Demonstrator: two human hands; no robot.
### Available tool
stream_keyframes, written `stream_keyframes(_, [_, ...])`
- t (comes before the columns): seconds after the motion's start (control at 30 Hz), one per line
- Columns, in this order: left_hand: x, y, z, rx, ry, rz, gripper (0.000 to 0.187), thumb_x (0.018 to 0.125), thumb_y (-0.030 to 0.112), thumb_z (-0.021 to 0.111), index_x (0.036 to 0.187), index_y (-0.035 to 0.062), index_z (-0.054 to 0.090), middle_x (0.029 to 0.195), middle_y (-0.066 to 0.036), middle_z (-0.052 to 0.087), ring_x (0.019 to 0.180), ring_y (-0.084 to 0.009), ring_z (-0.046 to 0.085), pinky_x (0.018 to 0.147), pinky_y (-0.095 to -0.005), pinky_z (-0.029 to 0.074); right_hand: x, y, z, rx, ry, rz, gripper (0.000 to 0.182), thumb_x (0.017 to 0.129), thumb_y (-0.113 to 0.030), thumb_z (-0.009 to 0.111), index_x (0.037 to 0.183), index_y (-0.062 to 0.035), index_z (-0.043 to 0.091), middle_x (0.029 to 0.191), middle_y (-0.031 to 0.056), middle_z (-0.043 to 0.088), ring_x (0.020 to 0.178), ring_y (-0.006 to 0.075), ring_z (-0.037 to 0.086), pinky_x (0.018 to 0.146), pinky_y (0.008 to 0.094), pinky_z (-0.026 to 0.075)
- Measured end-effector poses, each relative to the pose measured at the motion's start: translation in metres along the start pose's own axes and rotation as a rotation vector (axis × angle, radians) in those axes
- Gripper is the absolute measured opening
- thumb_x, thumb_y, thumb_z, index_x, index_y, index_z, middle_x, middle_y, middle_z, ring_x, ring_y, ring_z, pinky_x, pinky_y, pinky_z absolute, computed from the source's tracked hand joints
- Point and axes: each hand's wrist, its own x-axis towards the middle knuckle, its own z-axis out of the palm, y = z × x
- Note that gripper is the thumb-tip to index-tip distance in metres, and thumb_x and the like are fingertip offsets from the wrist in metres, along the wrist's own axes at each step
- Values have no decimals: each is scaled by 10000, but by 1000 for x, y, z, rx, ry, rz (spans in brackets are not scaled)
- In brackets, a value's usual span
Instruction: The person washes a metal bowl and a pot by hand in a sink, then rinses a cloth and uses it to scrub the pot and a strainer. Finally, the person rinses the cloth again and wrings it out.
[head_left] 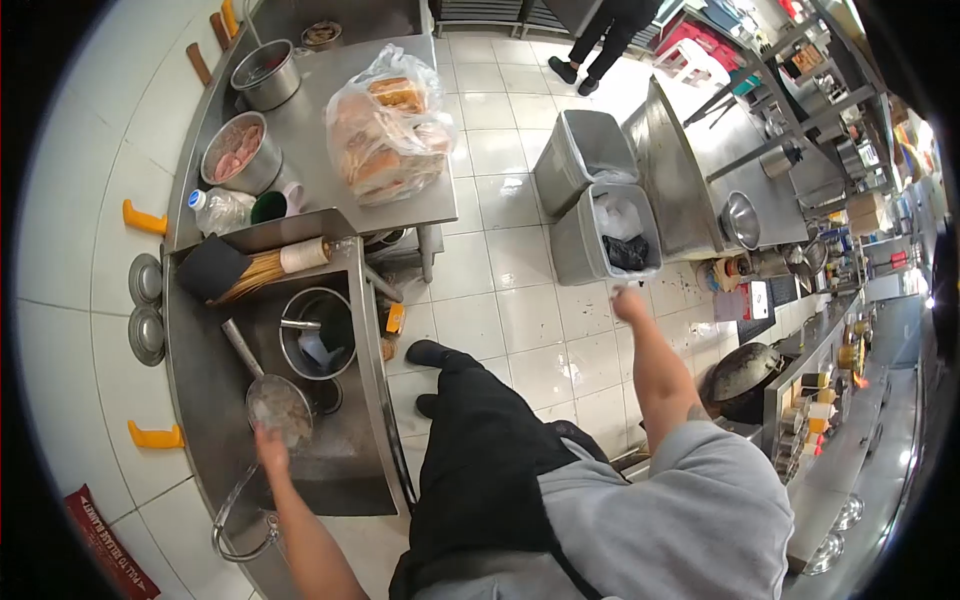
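My left hand (270, 448) reaches into the metal sink (345, 480), its fingers stretched out, slightly blurred, at the edge of a round, long-handled strainer (290, 415). Pale, wet pieces lie in the strainer, and its handle (240, 345) points toward the sink's far side. Beside it stands a steel pot (318, 335) with a metal handle and something pale inside. Out to the other side, my right hand (628, 302) is held closed near the front edge of a grey bin (575, 240) lined with bags; nothing shows in its fingers.
A bag of bread (390, 140) lies on the steel table (315, 95) near a pot of raw meat (235, 152) and a plastic bottle (215, 212). A faucet (235, 550) curves over the sink. A second grey bin (585, 150) adjoins the first. Another person (605, 40) stands at the back.
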Motion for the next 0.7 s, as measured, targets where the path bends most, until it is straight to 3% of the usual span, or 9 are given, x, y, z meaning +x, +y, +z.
stream_keyframes(0.1, [-32, 70, 26, 349, -107, 9, 604, 864, 297, 607, 1365, 9, 433, 1389, -225, 441, 1301, -347, 398, 1066, -439, 330, -53, -39, 3, 16, -198, -31, 295, 811, -138, 581, 1085, -57, 655, 906, 177, 692, 875, 317, 660, 795, 417, 507])
stream_keyframes(0.2, [14, -2, 78, 632, -286, -27, 565, 850, 341, 589, 1286, -9, 509, 1330, -222, 500, 1249, -372, 444, 1038, -455, 353, -49, -88, -9, 214, -195, -69, 203, 811, -134, 603, 976, -43, 676, 827, 169, 687, 763, 299, 670, 709, 391, 518])
stream_keyframes(0.27, [3, 38, 66, 361, -151, -148, 327, 845, 251, 554, 989, -26, 653, 1019, -242, 654, 972, -393, 616, 859, -475, 466, -48, -169, -46, 4, -75, -332, 206, 863, -216, 613, 944, -33, 660, 786, 175, 677, 674, 300, 655, 634, 378, 504])
stream_keyframes(0.33, [9, 48, 57, 196, -119, -328, 332, 844, 252, 550, 1012, -13, 660, 1064, -252, 639, 993, -408, 608, 859, -468, 471, -75, -288, -98, 38, -158, -421, 199, 863, -200, 633, 939, -18, 651, 744, 182, 664, 721, 290, 669, 647, 372, 508])
stream_keyframes(0.37, [-1, 50, 58, 57, 132, -330, 358, 863, 287, 548, 1048, 2, 661, 1109, -246, 626, 1031, -418, 590, 859, -444, 464, -90, -340, -111, 77, -216, -478, 188, 867, -177, 629, 934, -1, 645, 723, 156, 657, 704, 229, 665, 651, 344, 512])
stream_keyframes(0.43, [4, 35, 54, -8, 220, -181, 324, 841, 247, 599, 993, -37, 645, 1020, -233, 662, 979, -364, 625, 845, -400, 462, -99, -403, -97, 358, -376, -725, 169, 864, -143, 630, 943, 6, 640, 774, 149, 670, 743, 213, 670, 677, 334, 524])
stream_keyframes(0.5, [-12, 64, 22, -595, 243, -275, 287, 853, 218, 606, 985, -35, 638, 979, -178, 669, 937, -291, 634, 832, -367, 466, -145, -490, -98, 396, -570, -997, 175, 854, -120, 647, 977, 4, 629, 909, 144, 678, 843, 227, 676, 730, 315, 529])
stream_keyframes(0.57, [-35, 104, -18, -1162, 235, -266, 207, 854, 140, 610, 966, -33, 625, 922, -87, 654, 880, -169, 619, 817, -310, 469, -192, -565, -72, 401, -926, -1168, 297, 832, -179, 691, 1064, -9, 617, 954, 147, 669, 943, 252, 661, 824, 356, 520])
stream_keyframes(0.7, [-67, 142, -70, -1352, 244, -55, 191, 817, 79, 604, 970, -34, 621, 945, -92, 657, 884, -183, 623, 829, -307, 464, -264, -664, 52, 509, -877, -1521, 762, 741, -87, 654, 1418, -74, 304, 1369, 250, 414, 1220, 390, 469, 1007, 414, 408])
